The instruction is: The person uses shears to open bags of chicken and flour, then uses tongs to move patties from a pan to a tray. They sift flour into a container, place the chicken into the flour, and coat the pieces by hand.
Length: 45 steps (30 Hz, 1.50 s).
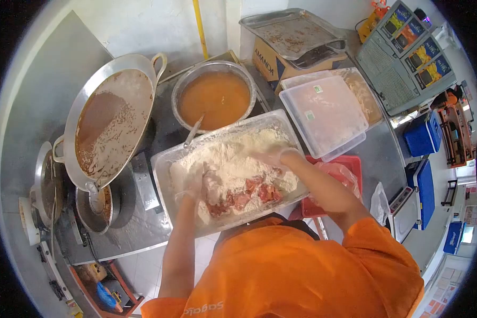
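Note:
A rectangular metal tray [161, 175] in front of me holds pale flour [230, 151] and pieces of raw red meat [241, 200]. At the tray's left side, my left hand [192, 183] is in the flour with its fingers stretched out, beside a flour-coated piece of meat [212, 186]. My right hand [274, 157] reaches in from the right, its blurred fingers stretched out low over the flour. Both hands seem to wear thin clear gloves dusted with flour. Flour partly hides the fingertips, and I see nothing gripped in either hand.
Behind the tray stands a metal bowl of orange-brown liquid [214, 100] with a utensil handle [194, 131]. A large wok of oil [111, 122] is on the left. Lidded plastic containers [326, 114] and a red basket [355, 172] are at right. Stacked trays [294, 32] top a cardboard box [270, 61].

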### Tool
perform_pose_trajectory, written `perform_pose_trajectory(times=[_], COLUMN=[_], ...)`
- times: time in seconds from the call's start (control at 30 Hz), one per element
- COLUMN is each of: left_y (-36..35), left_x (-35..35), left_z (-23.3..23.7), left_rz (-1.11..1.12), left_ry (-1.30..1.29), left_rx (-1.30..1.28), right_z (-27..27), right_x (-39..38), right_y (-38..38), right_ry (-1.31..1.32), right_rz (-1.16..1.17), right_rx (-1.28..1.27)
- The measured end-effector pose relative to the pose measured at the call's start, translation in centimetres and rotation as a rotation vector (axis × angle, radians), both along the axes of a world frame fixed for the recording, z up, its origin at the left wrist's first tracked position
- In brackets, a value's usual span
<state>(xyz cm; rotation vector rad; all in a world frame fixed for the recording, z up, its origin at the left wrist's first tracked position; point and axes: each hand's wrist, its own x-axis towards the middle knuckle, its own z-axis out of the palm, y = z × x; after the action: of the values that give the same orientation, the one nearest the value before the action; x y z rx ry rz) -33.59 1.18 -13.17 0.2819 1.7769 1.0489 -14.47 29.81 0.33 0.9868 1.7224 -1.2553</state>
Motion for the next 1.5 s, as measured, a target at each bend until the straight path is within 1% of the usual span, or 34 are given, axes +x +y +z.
perform_pose_trajectory(times=[0.03, 0.07, 0.13, 0.17, 0.23, 0.3, 0.33, 0.37, 0.43, 0.47, 0.5, 0.53, 0.57, 0.6, 0.7, 0.73, 0.77, 0.8, 0.83, 0.9, 0.93, 0.97, 1.0, 1.03, 1.07, 1.1, 1.17, 1.23, 1.27, 1.3, 1.37, 1.4, 1.47, 1.5], left_y=[-0.8, -1.1, -0.9, -0.5, 1.8, 3.6, 4.0, 3.9, 2.8, 2.0, 0.3, -0.3, -0.8, -1.0, -1.5, -1.2, -0.8, -0.2, 0.9, 3.0, 4.1, 5.1, 6.2, 6.1, 5.9, 5.6, 4.1, 1.1, 0.0, -0.9, -1.3, -0.8, 0.6, 1.4], left_x=[-0.1, 0.6, 3.3, 4.6, 5.5, 6.2, 6.2, 6.3, 6.6, 6.8, 7.0, 6.4, 5.7, 4.6, 0.8, 0.0, -0.3, -0.5, -0.5, 0.4, 0.8, 1.3, 1.4, 1.4, 1.3, 1.2, 0.8, 0.6, 0.9, 1.3, 3.1, 3.8, 5.0, 5.2], left_z=[-0.5, 0.6, 4.6, 6.1, 7.5, 6.1, 5.3, 4.7, 2.8, 1.4, -1.4, -1.8, -2.3, -1.4, 1.6, 2.5, 3.1, 3.7, 4.2, 4.8, 5.0, 5.2, 5.1, 5.0, 4.5, 2.8, 0.7, 1.3, 2.1, 3.2, 6.3, 7.5, 9.5, 10.3], left_rz=[0.023, 0.025, 0.083, 0.105, 0.179, 0.223, 0.273, 0.283, 0.25, 0.24, 0.194, 0.165, 0.146, 0.243, 0.521, 0.613, 0.617, 0.528, 0.434, 0.248, 0.206, 0.164, 0.155, 0.155, 0.155, 0.138, 0.101, 0.076, 0.07, 0.069, 0.057, 0.047, 0.007, -0.027], left_ry=[0.038, 0.04, -0.153, -0.218, -0.831, -0.8, -0.773, -0.773, -0.533, -0.454, -0.103, 0.073, 0.259, 0.06, -0.534, -0.733, -0.73, -0.639, -0.55, -0.387, -0.351, -0.315, -0.326, -0.33, -0.336, -0.236, -0.053, -0.027, -0.068, -0.122, -0.242, -0.289, -0.382, -0.429], left_rx=[0.041, 0.044, 0.01, -0.004, 0.164, 0.155, 0.148, 0.148, 0.089, 0.064, 0.26, 0.363, 0.456, 0.434, 0.349, 0.316, 0.316, 0.28, 0.245, 0.17, 0.152, 0.134, -0.017, -0.095, -0.172, -0.119, -0.064, -0.044, -0.042, -0.036, -0.047, -0.047, -0.047, -0.046], right_z=[0.2, 3.3, 4.5, 3.5, 0.6, -1.9, -3.0, -4.1, -3.1, 0.6, 1.5, 2.4, 1.4, 0.3, -7.3, -9.9, -12.1, -10.4, -8.6, -6.4, -4.8, -2.9, -1.5, -0.6, 0.1, 1.5, 4.9, 5.5, 3.2, -0.9, -2.7, -1.6, -2.4, -5.3], right_x=[0.4, 0.7, 0.8, 0.9, 0.8, 0.2, -0.6, -1.5, -1.5, -0.1, 0.2, 0.5, 0.2, 0.0, -1.3, -1.7, -2.2, -3.3, -4.2, -4.9, -5.6, -6.7, -7.3, -7.0, -6.6, -6.2, -2.8, -1.2, 0.8, 3.2, 5.1, 4.8, 2.8, 1.6], right_y=[0.6, 0.5, -0.2, -1.3, -4.1, -5.5, -5.3, -5.1, -5.2, -5.2, -4.9, -4.6, -4.2, -3.8, -1.0, -0.7, -0.7, -1.6, -2.2, -3.2, -3.8, -4.3, -4.7, -5.3, -6.1, -6.5, -4.3, -2.6, -1.5, -0.4, -1.8, -3.7, -5.2, -5.1], right_ry=[-0.095, -0.023, 0.048, 0.097, 0.201, 0.297, 0.298, 0.26, 0.214, 0.386, 0.474, 0.563, 0.519, 0.477, 0.502, 0.526, 0.547, 0.315, 0.316, 0.418, 0.407, 0.387, 0.368, 0.365, 0.346, 0.327, 0.329, 0.036, 0.035, 0.292, 0.545, 0.493, 0.436, 0.313], right_rz=[0.064, 0.259, 0.46, 0.326, 0.042, -0.234, -0.227, -0.249, -0.265, -0.165, -0.11, -0.058, -0.413, -0.784, -0.498, -0.458, -0.435, -0.759, -0.761, -0.532, -0.534, -0.393, -0.249, -0.241, -0.195, -0.154, -0.021, -0.066, -0.07, 0.332, 0.733, 0.333, -0.074, -0.132], right_rx=[-0.005, -0.048, -0.095, -0.075, -0.031, 0.018, 0.018, -0.11, -0.246, -0.253, -0.255, -0.255, -0.482, -0.687, -0.349, -0.278, -0.213, -0.442, -0.442, -0.497, -0.496, -0.41, -0.326, -0.33, -0.146, 0.04, 0.031, 0.017, 0.018, 0.066, 0.119, -0.081, -0.267, -0.287])
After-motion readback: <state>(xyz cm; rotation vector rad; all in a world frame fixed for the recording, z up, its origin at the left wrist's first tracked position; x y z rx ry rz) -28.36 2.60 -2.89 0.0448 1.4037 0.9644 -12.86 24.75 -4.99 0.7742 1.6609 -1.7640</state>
